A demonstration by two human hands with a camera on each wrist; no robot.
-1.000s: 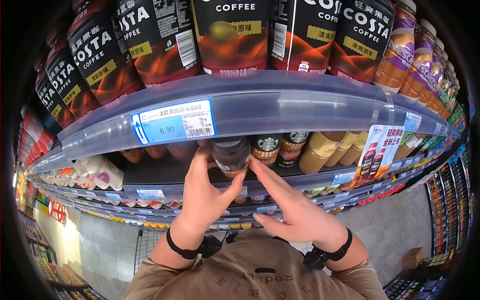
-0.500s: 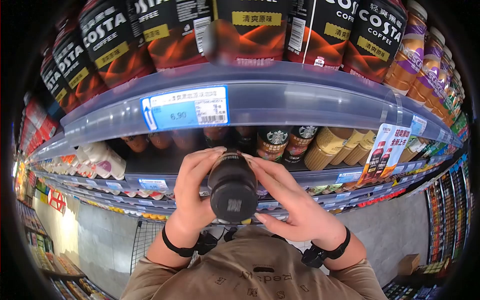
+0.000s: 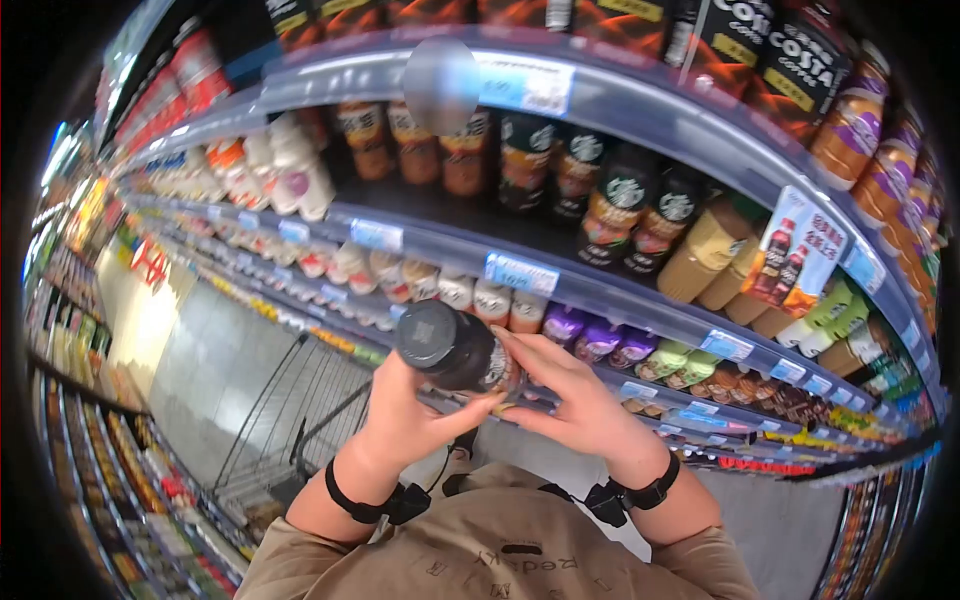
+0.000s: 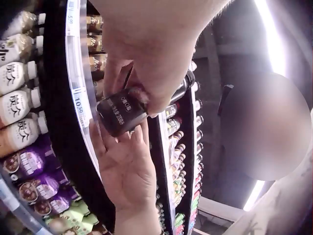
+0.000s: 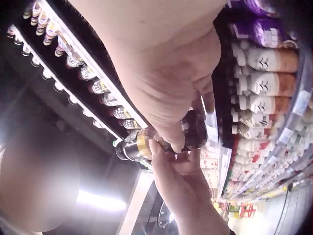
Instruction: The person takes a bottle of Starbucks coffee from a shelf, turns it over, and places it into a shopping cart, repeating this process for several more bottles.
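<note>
A dark coffee bottle [image 3: 462, 350] with a black cap lies tilted between my two hands in front of the shelves, its cap up and to the left in the head view. My left hand [image 3: 405, 425] grips its near side, thumb along the body. From the other side, my right hand [image 3: 570, 400] holds the lower end with fingers and thumb. The left wrist view shows the bottle's dark base [image 4: 122, 115] between both hands, part of the body hidden behind the left one. In the right wrist view, the right thumb [image 5: 172, 139] lies across the bottle.
Starbucks bottles [image 3: 617, 205] stand on the middle shelf behind the hands, below a ledge with Costa bottles [image 3: 800, 75]. Lower shelves hold white-capped bottles [image 3: 455, 290] and purple packs [image 3: 597, 338]. A wire shopping cart [image 3: 262, 440] stands at the left.
My hands have drawn the bottle out of the middle shelf toward me. It has tilted, its cap swinging to the upper left. The head view has shifted, showing more of the lower shelves.
</note>
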